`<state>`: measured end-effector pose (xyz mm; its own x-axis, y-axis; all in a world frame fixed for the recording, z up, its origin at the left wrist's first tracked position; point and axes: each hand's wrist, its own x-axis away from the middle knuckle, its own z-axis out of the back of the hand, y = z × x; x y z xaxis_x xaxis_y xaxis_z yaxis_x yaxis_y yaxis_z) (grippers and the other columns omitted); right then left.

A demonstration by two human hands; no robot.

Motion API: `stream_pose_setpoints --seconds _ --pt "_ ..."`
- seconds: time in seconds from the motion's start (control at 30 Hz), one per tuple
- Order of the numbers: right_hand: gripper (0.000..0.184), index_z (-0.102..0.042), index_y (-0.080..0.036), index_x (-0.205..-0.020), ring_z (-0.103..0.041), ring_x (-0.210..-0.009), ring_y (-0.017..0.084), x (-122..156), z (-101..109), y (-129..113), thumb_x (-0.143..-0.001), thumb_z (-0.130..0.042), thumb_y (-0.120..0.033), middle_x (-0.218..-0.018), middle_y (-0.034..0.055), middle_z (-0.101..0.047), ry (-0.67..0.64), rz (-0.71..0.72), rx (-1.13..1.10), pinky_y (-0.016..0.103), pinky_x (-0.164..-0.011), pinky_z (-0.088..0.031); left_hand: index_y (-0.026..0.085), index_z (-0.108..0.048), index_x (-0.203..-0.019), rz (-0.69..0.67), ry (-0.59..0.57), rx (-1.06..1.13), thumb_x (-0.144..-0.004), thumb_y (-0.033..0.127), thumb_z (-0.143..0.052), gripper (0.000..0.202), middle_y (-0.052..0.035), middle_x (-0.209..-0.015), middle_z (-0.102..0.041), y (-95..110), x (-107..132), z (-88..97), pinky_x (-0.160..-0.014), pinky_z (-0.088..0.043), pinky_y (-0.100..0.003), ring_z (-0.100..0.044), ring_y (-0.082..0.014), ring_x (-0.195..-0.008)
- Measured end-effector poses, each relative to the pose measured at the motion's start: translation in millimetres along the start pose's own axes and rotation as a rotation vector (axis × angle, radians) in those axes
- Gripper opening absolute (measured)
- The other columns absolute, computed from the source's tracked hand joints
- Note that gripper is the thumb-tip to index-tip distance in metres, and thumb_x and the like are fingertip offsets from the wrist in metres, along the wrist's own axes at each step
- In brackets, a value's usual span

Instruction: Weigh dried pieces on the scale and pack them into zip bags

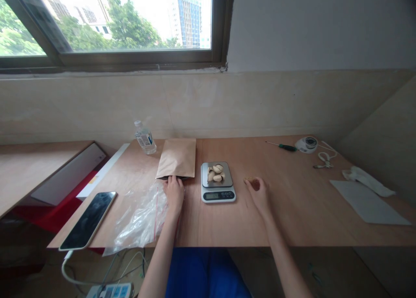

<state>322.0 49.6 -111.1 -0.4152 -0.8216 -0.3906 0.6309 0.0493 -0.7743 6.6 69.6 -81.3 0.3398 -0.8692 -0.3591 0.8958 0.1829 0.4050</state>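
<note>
A digital kitchen scale [218, 195] stands in front of me, with several pale, shell-like nuts [217, 173] on its metal plate. Its display is lit, but the reading is too small to make out. Left of it lies a brown paper bag [178, 157], its dark mouth towards me. My left hand [174, 194] is at that mouth, its fingertips hidden inside the opening. To the right of the scale, my right hand [258, 191] hovers near the tabletop, thumb and forefinger pinched together. Something small and tan may be between them; its kind is unclear.
A crumpled clear zip bag [139, 222] lies beside my left forearm, near a charging phone [87, 220]. A water bottle [145, 138] stands behind. Towards the right are a screwdriver [286, 147], a dome camera [307, 144], a white cloth roll [368, 181] and a grey sheet [367, 202].
</note>
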Motion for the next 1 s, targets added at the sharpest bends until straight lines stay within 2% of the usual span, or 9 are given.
stream_pose_setpoints --seconds 0.17,0.37,0.67,0.83,1.0 --pt "0.044 -0.058 -0.019 -0.09 -0.056 -0.082 0.024 -0.1 -0.3 -0.5 -0.072 -0.057 -0.058 -0.088 0.01 -0.064 -0.002 -0.013 -0.026 0.039 -0.076 -0.044 0.014 -0.061 -0.101 -0.019 -0.027 -0.005 -0.086 0.016 -0.033 0.032 -0.0147 -0.094 -0.059 -1.4 -9.0 -4.4 -0.08 -0.039 -0.04 -0.053 -0.0275 -0.09" --pt "0.041 -0.059 -0.019 -0.086 -0.057 -0.08 0.024 -0.2 2.0 -6.7 -0.072 -0.057 -0.057 -0.086 0.0101 -0.065 0.0 0.002 -0.008 0.038 -0.075 -0.044 0.011 -0.057 -0.105 -0.011 -0.008 0.012 -0.085 0.031 -0.043 0.032 -0.0156 -0.097 -0.057 -0.3 -3.5 -3.1 -0.081 -0.04 -0.042 -0.051 -0.0304 -0.096" --pt "0.039 -0.058 -0.019 -0.087 -0.056 -0.08 0.023 -0.2 1.2 -5.3 -0.072 -0.057 -0.055 -0.085 0.0089 -0.064 -0.004 -0.008 -0.017 0.038 -0.076 -0.044 0.017 -0.059 -0.083 -0.028 0.039 0.088 -0.085 0.031 -0.043 0.021 -0.009 -0.087 -0.057 -0.3 4.0 5.3 -0.079 -0.042 -0.037 -0.054 -0.0242 -0.087" --pt "0.037 -0.057 -0.019 -0.085 -0.054 -0.081 0.024 0.0 2.6 -8.2 -0.072 -0.058 -0.054 -0.085 0.0091 -0.063 0.014 0.001 0.017 0.039 -0.076 -0.044 0.017 -0.058 -0.081 -0.012 0.073 0.083 -0.085 0.032 -0.042 0.022 -0.0099 -0.087 -0.057 -1.2 15.5 13.7 -0.077 -0.042 -0.04 -0.054 -0.0261 -0.086" --pt "0.038 -0.057 -0.019 -0.084 -0.054 -0.081 0.024 0.1 2.9 -10.5 -0.071 -0.057 -0.055 -0.085 0.0091 -0.063 0.013 -0.008 0.015 0.038 -0.076 -0.044 0.017 -0.057 -0.082 0.005 0.07 0.101 -0.085 0.033 -0.041 0.023 -0.0082 -0.084 -0.057 -1.8 17.2 13.0 -0.076 -0.043 -0.038 -0.055 -0.0242 -0.081"
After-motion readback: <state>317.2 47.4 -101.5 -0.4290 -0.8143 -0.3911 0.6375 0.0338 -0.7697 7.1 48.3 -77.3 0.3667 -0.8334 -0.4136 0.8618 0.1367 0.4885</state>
